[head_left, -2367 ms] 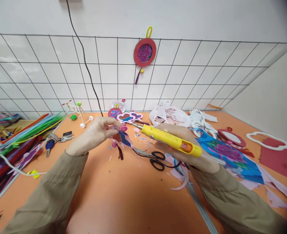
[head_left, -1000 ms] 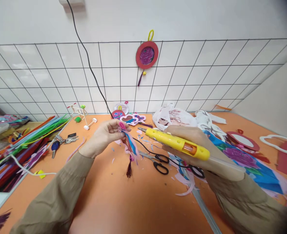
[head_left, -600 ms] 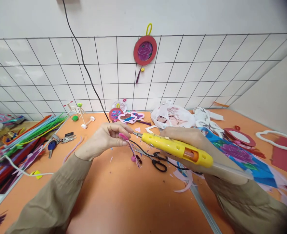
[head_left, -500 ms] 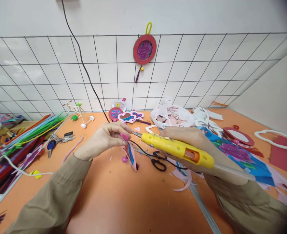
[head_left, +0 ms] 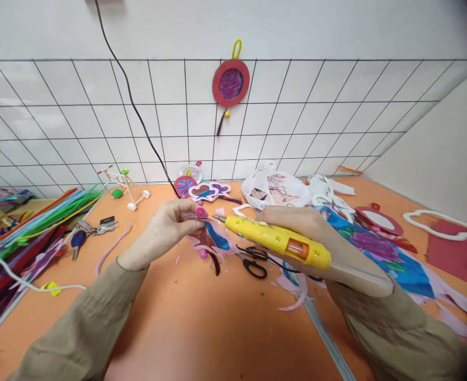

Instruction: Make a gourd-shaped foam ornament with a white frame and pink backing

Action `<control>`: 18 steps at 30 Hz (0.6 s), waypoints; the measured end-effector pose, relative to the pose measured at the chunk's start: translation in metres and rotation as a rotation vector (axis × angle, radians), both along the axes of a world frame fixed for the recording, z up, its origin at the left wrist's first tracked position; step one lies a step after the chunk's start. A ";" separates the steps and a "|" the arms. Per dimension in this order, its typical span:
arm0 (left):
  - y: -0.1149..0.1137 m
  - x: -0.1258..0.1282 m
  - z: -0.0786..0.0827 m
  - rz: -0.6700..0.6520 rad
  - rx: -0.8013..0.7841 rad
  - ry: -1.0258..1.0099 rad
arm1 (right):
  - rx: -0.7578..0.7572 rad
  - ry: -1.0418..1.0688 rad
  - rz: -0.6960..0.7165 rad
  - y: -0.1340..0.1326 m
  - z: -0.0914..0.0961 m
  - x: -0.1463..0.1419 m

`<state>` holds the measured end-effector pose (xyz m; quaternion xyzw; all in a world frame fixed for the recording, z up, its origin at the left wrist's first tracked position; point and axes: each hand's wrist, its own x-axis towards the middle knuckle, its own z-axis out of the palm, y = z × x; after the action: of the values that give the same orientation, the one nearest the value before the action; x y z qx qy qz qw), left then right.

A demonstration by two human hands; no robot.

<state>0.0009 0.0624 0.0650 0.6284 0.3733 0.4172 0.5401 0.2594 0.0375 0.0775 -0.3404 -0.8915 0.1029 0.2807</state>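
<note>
Between the thumb and fingers of my left hand (head_left: 160,230) is a flat paper ornament (head_left: 218,238) in pink and blue, with a pink loop (head_left: 200,212) at its top. A pink bead (head_left: 203,254) and a dark tassel (head_left: 215,263) hang from its lower edge. My right hand (head_left: 301,219) is wrapped round a yellow glue gun (head_left: 275,239), a clear glue stick (head_left: 362,278) jutting from its back. The nozzle (head_left: 219,217) points left, a short way from the loop. Black-handled scissors (head_left: 254,269) lie below the gun, partly behind the ornament.
Pipe cleaners (head_left: 59,211) fill the left side, near keys (head_left: 94,228). Finished ornaments (head_left: 186,186) and a white plastic bag (head_left: 275,188) stand along the tiled wall. Floral blue fabric (head_left: 388,254) and paper scraps (head_left: 297,291) lie right. A black cable (head_left: 132,98) hangs down at the back.
My left hand has turned the ornament, so more of its patterned face shows and the loop stands on top. The glue gun stays close to it, its nozzle now slightly apart from my fingers.
</note>
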 end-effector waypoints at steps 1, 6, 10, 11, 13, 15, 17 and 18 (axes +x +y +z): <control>-0.001 0.000 0.000 0.012 -0.002 -0.007 | -0.020 -0.009 0.001 -0.001 0.001 -0.001; -0.003 0.000 -0.001 0.026 -0.021 -0.026 | -0.081 -0.014 -0.047 -0.004 0.006 -0.005; -0.003 0.001 -0.002 0.026 -0.011 -0.034 | -0.080 -0.017 -0.046 -0.004 0.005 -0.004; -0.003 0.001 -0.002 0.028 -0.014 -0.033 | -0.073 -0.016 -0.040 -0.003 0.005 -0.004; -0.004 0.002 -0.001 0.041 -0.029 -0.031 | -0.054 -0.019 -0.024 -0.003 0.004 -0.004; -0.005 0.003 0.001 0.052 -0.054 -0.034 | -0.031 -0.032 -0.016 -0.002 0.004 -0.003; -0.006 0.004 0.003 0.058 -0.076 -0.045 | -0.009 -0.045 -0.022 -0.002 0.003 -0.003; -0.006 0.004 0.004 0.060 -0.083 -0.049 | -0.002 -0.051 -0.026 -0.001 0.003 -0.003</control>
<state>0.0049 0.0562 0.0695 0.5837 0.3954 0.4326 0.5619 0.2568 0.0361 0.0800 -0.3550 -0.8936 0.0916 0.2590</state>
